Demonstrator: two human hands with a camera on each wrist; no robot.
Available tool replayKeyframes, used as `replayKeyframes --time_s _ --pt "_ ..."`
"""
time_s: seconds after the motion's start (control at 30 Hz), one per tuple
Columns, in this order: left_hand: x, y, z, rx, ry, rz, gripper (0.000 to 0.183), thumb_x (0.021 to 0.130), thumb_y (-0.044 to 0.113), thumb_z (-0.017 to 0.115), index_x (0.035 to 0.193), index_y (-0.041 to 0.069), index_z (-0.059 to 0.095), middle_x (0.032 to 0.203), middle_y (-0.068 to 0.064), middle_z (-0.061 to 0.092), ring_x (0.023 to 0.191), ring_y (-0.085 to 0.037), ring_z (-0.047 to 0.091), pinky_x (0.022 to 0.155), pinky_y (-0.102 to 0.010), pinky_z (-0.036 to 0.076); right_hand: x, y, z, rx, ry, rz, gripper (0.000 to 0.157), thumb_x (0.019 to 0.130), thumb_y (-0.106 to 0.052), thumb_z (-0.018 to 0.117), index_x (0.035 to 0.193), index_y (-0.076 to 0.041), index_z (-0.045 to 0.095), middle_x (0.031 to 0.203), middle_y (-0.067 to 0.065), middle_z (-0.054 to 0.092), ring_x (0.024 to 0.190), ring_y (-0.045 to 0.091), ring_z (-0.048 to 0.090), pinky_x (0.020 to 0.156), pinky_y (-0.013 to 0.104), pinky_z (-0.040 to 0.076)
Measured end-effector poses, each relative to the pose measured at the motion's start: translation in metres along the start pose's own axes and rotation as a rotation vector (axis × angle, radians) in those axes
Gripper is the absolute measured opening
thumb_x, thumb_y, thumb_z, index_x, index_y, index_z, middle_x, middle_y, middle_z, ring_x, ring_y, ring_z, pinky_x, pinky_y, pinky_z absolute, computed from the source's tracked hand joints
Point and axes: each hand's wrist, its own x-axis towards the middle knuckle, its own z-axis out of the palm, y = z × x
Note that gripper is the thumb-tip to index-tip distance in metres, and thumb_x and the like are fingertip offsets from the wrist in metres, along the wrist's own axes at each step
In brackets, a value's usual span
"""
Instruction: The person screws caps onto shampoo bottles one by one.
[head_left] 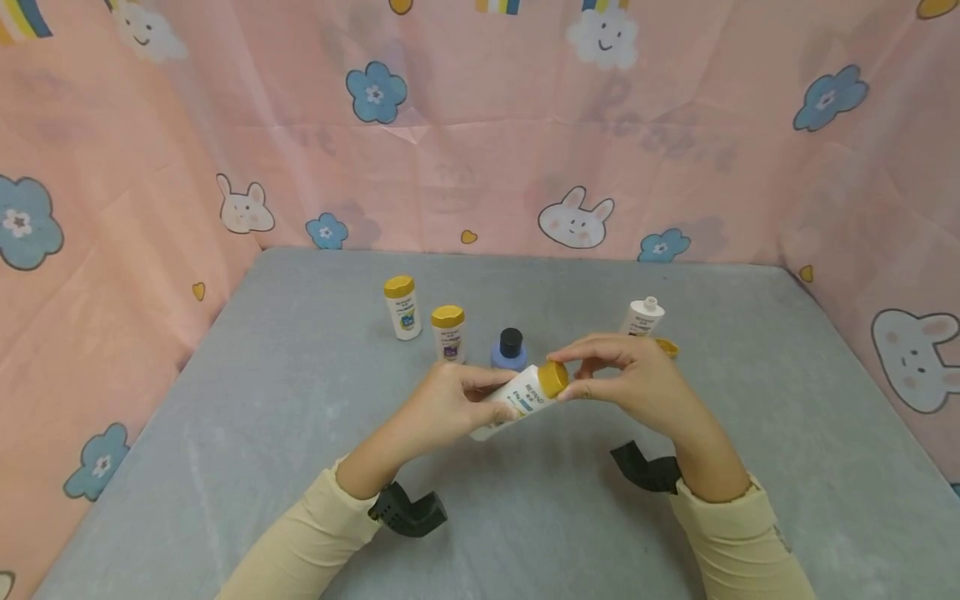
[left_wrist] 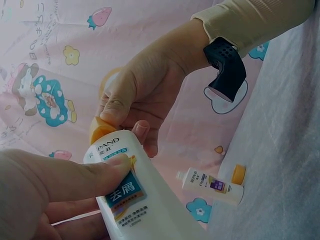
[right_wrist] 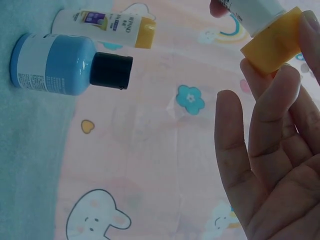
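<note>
My left hand (head_left: pixel 442 408) grips a white shampoo bottle (head_left: pixel 517 400) around its body, with the thumb across the label. The bottle is tilted, its capped end up toward the right, over the front of the table. The thumb and fingers of my right hand (head_left: pixel 637 379) pinch its yellow cap (head_left: pixel 553 379). In the right wrist view the cap (right_wrist: pixel 275 42) sits at the bottle's end, and the other fingers stand loose below it. Close behind the held bottle is a blue bottle (right_wrist: pixel 60 65) with a black cap (right_wrist: pixel 111 70).
Two white bottles with yellow caps, one farther left (head_left: pixel 405 312) and one nearer (head_left: pixel 448 333), stand behind my left hand. Beyond my right hand stands an uncapped white bottle (left_wrist: pixel 212 186) with a loose yellow cap (left_wrist: pixel 239 175) beside it. Pink printed cloth (head_left: pixel 465 150) surrounds the grey table (head_left: pixel 247 417).
</note>
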Motion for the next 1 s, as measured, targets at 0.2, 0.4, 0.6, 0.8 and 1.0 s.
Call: replayKeyframes --time_s 0.2,0.4,0.6,0.8,1.0 --pt "-0.0009 0.0005 -0.0006 0.007 0.000 0.004 0.038 0.085 0.013 0.078 0.123 0.008 0.071 0.110 -0.011 0.075 0.088 -0.014 0.072 0.074 -0.025 0.059 0.0000 -0.0023 0.0000 0.014 -0.004 0.007 0.032 0.078 -0.007 0.082 0.109 -0.008 0.076 0.098 -0.004 0.073 0.077 0.008 0.063 0.069 0.024 0.056" --pt "-0.0007 0.0011 0.0002 0.008 0.000 0.010 0.038 0.086 0.013 0.078 0.123 0.008 0.071 0.111 -0.011 0.075 0.089 -0.016 0.073 0.075 -0.026 0.060 -0.0008 -0.0027 -0.0010 0.017 -0.003 0.042 0.031 0.078 -0.009 0.083 0.109 -0.009 0.076 0.098 -0.003 0.073 0.078 0.010 0.063 0.069 0.025 0.056" --pt "-0.0006 0.0022 0.0008 -0.001 -0.004 0.009 0.039 0.086 0.013 0.077 0.124 0.008 0.070 0.112 -0.012 0.075 0.091 -0.016 0.073 0.076 -0.027 0.060 -0.0018 -0.0008 -0.0028 -0.004 0.001 0.062 0.032 0.078 -0.010 0.083 0.109 -0.009 0.076 0.099 -0.005 0.073 0.078 0.010 0.063 0.069 0.025 0.055" --pt "-0.0004 0.0026 0.0002 -0.022 -0.005 -0.003 0.039 0.086 0.014 0.077 0.124 0.008 0.070 0.113 -0.012 0.075 0.092 -0.018 0.073 0.077 -0.028 0.060 -0.0016 -0.0042 -0.0014 -0.001 0.017 0.043 0.031 0.078 -0.009 0.083 0.108 -0.009 0.077 0.094 -0.003 0.072 0.073 0.011 0.059 0.065 0.024 0.052" --pt "-0.0006 0.0018 0.0020 -0.009 0.014 0.002 0.038 0.086 0.013 0.078 0.123 0.007 0.071 0.111 -0.012 0.075 0.091 -0.017 0.073 0.076 -0.028 0.060 -0.0014 -0.0046 0.0012 -0.036 0.034 0.059 0.028 0.078 -0.012 0.084 0.106 -0.009 0.077 0.091 0.002 0.070 0.069 0.011 0.055 0.059 0.023 0.049"
